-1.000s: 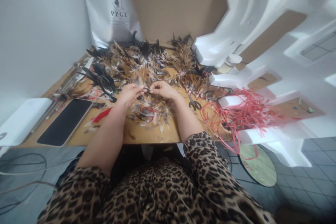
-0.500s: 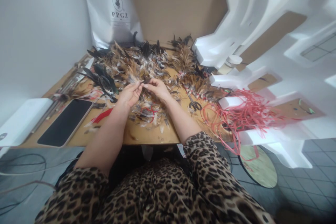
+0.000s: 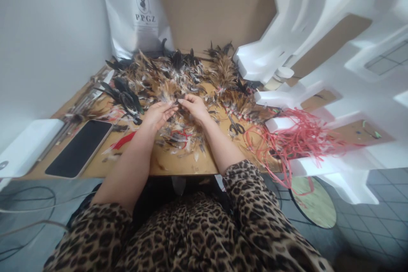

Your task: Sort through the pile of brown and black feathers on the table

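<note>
On my feed, the small dark piece [image 3: 181, 96] sits between the two hands, right at the fingertips; too small to say if it's a feather. Left hand [image 3: 158, 114] is left of it, thumb and index pinching, other fingers loosely curled. Right hand [image 3: 195, 108] is on its right, thumb and index pinching the piece too, back of the hand up. Fingertips nearly meet; I can't tell if they touch.

Brown feather tuft [image 3: 163, 92] shows just past the left fingertips; I can't tell if it's held or lies behind. The feather heap [image 3: 149, 70], brown, black and white, spreads beyond both hands. Loose feather scraps [image 3: 196, 153] lie on the table [image 3: 178, 165] nearer me, between the forearms.

Left side: black feather bunch [image 3: 124, 97] near the left hand, red strip [image 3: 125, 139] beside that forearm, then phone [image 3: 79, 148], screen dark, and a white box [image 3: 32, 146]. Right side: scissors [image 3: 236, 128] near the right wrist, handles toward the near edge; farther out, a red ribbon tangle [image 3: 302, 136] over white foam [image 3: 321, 165]. Back: silver bag [image 3: 140, 34] marked PPGZ, left of a brown panel [image 3: 216, 4].
</note>
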Tool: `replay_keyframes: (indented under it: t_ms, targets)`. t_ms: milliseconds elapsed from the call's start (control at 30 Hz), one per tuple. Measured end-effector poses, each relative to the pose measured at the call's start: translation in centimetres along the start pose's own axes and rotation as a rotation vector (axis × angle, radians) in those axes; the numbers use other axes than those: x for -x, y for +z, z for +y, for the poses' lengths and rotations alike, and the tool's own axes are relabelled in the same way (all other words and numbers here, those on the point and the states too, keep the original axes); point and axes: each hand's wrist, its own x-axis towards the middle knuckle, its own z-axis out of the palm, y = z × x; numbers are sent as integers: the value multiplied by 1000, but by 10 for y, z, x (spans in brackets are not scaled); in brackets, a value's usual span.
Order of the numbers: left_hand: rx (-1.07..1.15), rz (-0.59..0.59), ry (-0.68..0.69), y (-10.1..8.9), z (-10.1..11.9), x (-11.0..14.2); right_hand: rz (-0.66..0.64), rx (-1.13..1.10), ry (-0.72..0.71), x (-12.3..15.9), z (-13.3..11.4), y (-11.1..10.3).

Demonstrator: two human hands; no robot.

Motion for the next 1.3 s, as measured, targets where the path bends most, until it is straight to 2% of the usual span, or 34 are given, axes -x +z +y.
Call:
replay_keyframes:
  t_ms: [300,600,833,900,1067,1200,1300]
  targets:
    - [-168,-79,-30,-2,-2,4,-18,107,-35,-2,1,-4]
    - [-298,-56,27,0,-7,2,-42,163,-17,-1,-1,-2]
    - [-218,-15,100,-5,-6,-3,-19,184,-11,-1,-2,-6]
    - [-162,29,119,-6,-5,-4,-106,260,13,-1,-4,-10]
    - [-140,69,114,-6,-2,-4,-522,626,146,4,-12,-15]
    - [-137,73,109,-4,-2,-2,-565,975,147,10,-18,-5]
    - [-140,77,104,-4,-1,-1,-565,988,133,11,-17,-1]
